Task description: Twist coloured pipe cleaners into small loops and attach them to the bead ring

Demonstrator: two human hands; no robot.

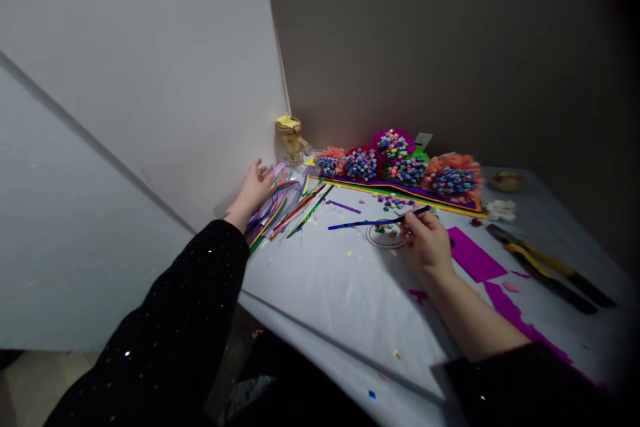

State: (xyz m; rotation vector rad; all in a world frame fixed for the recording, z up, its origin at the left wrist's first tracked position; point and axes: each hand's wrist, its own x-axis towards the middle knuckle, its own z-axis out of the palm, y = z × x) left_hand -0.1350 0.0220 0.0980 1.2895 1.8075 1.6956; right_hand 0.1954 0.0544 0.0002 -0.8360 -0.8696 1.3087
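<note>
Right hand (427, 245) is closed in a pinch, thumb and fingers together on a dark blue glittery stem (375, 223) that runs out to the left across the table (345, 287), low over it. Just below the fingers, a small round ring (384, 236) lies flat, with tiny paper pieces inside it. Left hand (257, 187) is well apart from the right, open with its fingers spread, at the far corner by the wall. It sits on or just behind clear plastic packets (273, 208) of purple, green and red strips, though the contact is hard to judge. Loose green and red glittery stems (305, 213) lie beside them. Along the back edge, paper flower bunches (395, 163) in blue, coral and magenta sit on layered coloured sheets, with a small figurine (291, 137) in the corner. To the right are a purple foam sheet (475, 253) and a long yellow-and-black handled tool (550, 268) — its exact kind is hard to tell.
</note>
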